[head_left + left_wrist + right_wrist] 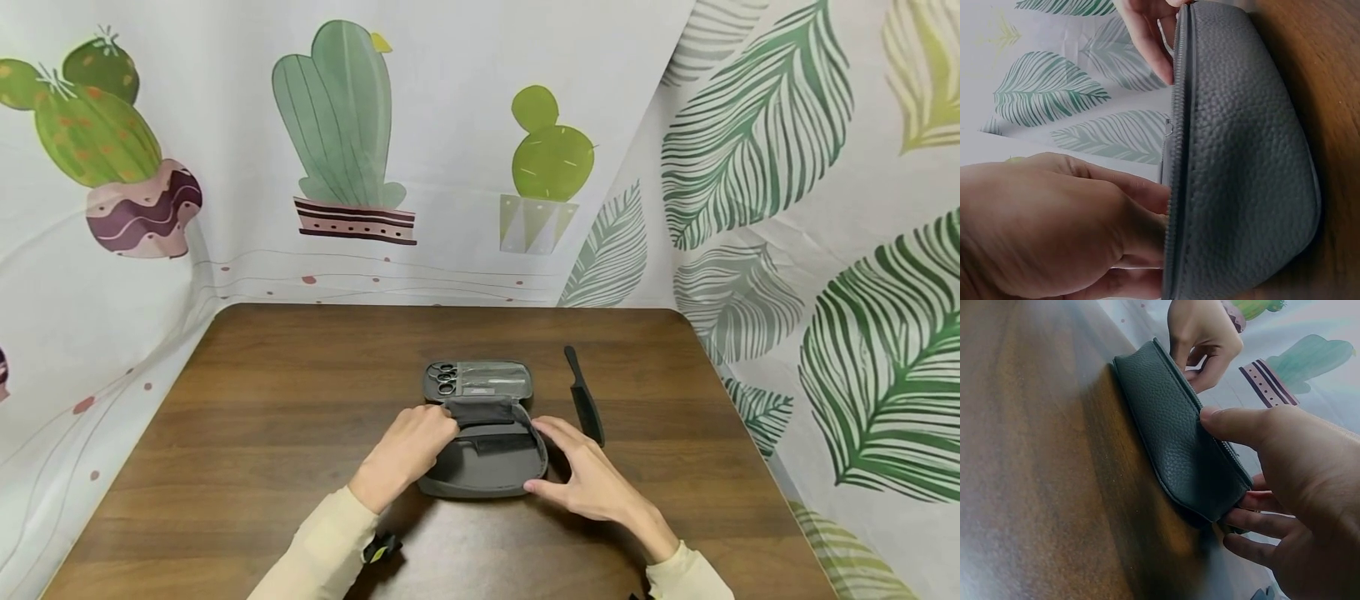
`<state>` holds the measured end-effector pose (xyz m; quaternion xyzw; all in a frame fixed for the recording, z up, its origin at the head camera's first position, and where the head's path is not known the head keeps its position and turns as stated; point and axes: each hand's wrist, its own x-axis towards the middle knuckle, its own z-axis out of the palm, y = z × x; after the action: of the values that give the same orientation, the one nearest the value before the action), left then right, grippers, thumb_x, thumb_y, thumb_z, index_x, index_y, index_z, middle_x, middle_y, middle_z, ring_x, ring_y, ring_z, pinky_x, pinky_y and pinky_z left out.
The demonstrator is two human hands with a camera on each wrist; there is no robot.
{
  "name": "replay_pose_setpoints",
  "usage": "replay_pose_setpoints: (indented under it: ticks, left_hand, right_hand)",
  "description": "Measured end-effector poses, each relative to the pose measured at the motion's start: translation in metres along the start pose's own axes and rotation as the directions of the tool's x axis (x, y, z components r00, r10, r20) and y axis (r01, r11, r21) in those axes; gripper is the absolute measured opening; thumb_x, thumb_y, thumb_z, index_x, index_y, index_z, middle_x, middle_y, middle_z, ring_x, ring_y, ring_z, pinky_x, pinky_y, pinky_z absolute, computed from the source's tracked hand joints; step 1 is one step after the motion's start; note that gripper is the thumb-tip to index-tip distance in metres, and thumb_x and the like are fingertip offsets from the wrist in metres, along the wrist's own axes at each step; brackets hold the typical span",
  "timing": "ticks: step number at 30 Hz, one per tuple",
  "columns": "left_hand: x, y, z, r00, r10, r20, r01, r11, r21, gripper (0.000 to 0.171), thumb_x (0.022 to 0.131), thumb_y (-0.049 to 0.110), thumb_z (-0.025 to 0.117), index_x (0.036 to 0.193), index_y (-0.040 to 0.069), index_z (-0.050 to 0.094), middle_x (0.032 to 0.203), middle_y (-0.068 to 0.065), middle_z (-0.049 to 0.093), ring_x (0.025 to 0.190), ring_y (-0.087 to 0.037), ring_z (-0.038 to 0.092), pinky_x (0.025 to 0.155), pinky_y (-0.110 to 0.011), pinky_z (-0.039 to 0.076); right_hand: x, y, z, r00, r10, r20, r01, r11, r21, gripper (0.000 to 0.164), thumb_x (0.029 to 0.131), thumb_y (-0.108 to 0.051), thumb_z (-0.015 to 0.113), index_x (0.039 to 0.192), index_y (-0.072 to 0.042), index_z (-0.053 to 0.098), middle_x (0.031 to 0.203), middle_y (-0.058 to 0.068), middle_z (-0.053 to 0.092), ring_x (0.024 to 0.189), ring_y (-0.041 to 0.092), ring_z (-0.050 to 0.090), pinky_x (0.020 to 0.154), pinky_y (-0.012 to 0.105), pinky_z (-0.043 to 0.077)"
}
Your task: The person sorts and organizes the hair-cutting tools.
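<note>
Head view: bright, even light, mostly sharp; printed cloth [457,50] pale; soft glare on near part of desk [322,375]; soft shadows beside left sleeve [322,546] and beneath right hand [588,483]. Left wrist view: dimmer; left hand [1054,228] shaded against bright, partly washed-out cloth; dark shadow across wall of zippered case [1247,131]. Right wrist view: hazy, cool-toned; desk grain blurred, whitish glare at lower left, shadow beneath case.

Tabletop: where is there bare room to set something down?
The tabletop is bare left of the left hand, beyond the open case, and right of the loose comb. Crowded: the case's right side, where the right hand sits near the comb.
</note>
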<state>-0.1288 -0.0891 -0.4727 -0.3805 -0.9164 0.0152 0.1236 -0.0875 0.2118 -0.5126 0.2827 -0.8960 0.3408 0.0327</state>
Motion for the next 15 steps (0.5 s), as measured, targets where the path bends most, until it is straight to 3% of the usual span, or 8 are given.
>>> replay_pose_setpoints:
  ticks: [6,15]
  left_hand:
    - [0.003,0.000,0.006,0.999,-0.028,-0.046,0.029,1.000,0.008,0.025,0.066,-0.008,0.077,0.064,0.016,0.070,0.070,-0.004,0.071,0.058,-0.028,0.066,0.046,-0.043,0.055]
    - [0.005,0.002,0.023,0.991,-0.095,-0.093,0.093,0.995,-0.021,0.020,0.077,0.001,0.074,0.064,0.015,0.071,0.067,-0.009,0.070,0.056,-0.031,0.066,0.043,-0.046,0.054]
  right_hand:
    - [-0.001,0.001,-0.001,1.000,0.021,0.012,-0.021,1.000,0.007,0.084,0.084,-0.047,0.082,0.151,-0.005,0.053,0.149,0.001,0.050,0.135,0.011,0.044,0.109,0.046,0.045]
    - [-0.001,0.003,-0.001,1.000,0.015,0.004,-0.015,1.000,0.001,0.083,0.085,-0.048,0.082,0.149,-0.004,0.054,0.148,0.003,0.051,0.134,0.012,0.045,0.108,0.046,0.046]
